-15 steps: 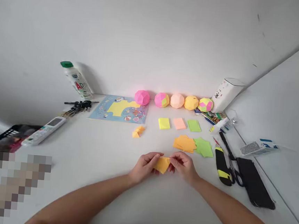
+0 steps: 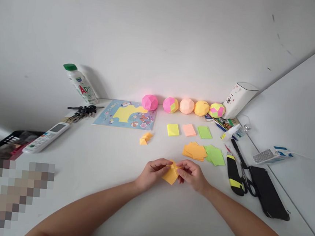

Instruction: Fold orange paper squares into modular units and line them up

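Note:
Between both hands is an orange paper square (image 2: 171, 175), partly folded, with one corner pointing toward me. My left hand (image 2: 153, 172) pinches its left side between thumb and fingers. At the right upper edge, my right hand (image 2: 193, 175) is closed on the same paper. Beyond the hands, to the right, lie loose stacks of orange paper squares (image 2: 195, 151) and green paper squares (image 2: 215, 155). A small folded orange paper piece (image 2: 146, 138) rests on the table to the left.
Several faceted paper balls (image 2: 187, 106) line the wall. Small yellow, pink and green pads (image 2: 173, 129) lie before them. A cutter (image 2: 235, 175), scissors (image 2: 247, 179) and a black case (image 2: 269, 192) are at right; a remote (image 2: 47, 137) and bottle (image 2: 81, 83) at left.
The paper in my hands has changed shape: a corner now sticks up between the fingertips and more of its face shows. Both hands stay in about the same place.

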`<state>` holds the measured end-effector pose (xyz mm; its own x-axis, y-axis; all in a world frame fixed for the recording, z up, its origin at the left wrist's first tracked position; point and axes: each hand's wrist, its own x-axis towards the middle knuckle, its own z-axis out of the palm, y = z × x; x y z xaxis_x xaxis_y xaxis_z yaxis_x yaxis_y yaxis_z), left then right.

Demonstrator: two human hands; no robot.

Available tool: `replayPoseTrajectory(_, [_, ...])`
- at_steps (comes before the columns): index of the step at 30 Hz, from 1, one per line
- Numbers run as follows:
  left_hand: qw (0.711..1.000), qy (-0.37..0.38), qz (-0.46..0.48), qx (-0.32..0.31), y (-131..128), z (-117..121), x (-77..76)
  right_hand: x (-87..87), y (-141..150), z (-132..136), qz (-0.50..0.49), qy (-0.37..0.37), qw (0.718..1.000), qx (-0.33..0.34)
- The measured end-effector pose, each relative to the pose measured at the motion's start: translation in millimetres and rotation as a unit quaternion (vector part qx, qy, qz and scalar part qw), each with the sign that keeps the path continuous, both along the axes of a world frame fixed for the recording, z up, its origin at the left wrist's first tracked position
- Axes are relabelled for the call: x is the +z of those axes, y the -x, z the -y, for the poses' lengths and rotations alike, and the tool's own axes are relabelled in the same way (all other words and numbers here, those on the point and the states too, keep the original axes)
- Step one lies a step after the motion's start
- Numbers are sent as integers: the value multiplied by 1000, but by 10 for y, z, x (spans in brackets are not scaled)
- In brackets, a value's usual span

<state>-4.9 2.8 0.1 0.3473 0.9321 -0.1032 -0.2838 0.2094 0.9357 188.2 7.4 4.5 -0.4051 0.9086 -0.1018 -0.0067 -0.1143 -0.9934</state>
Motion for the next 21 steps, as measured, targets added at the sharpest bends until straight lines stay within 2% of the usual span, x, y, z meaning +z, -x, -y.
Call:
replayPoseTrajectory(4, [1000,12,21,-6,-5,-5,-33,-2,-3,-6,3,-5,1000,1])
replayPoseTrajectory(10, [1000,-8,-5,-5,-6,-15,-71,-9,-5,-20,0,-4,1000,-9])
replayPoseTrajectory(15, [1000,-3,11,-26,11,-15,-69,-11,-13,-15,0,-3,1000,6])
replayPoseTrajectory(21, [1000,-2,-5,-21,12,-19,-51,6,-16,-21,-10,18,1000,-5])
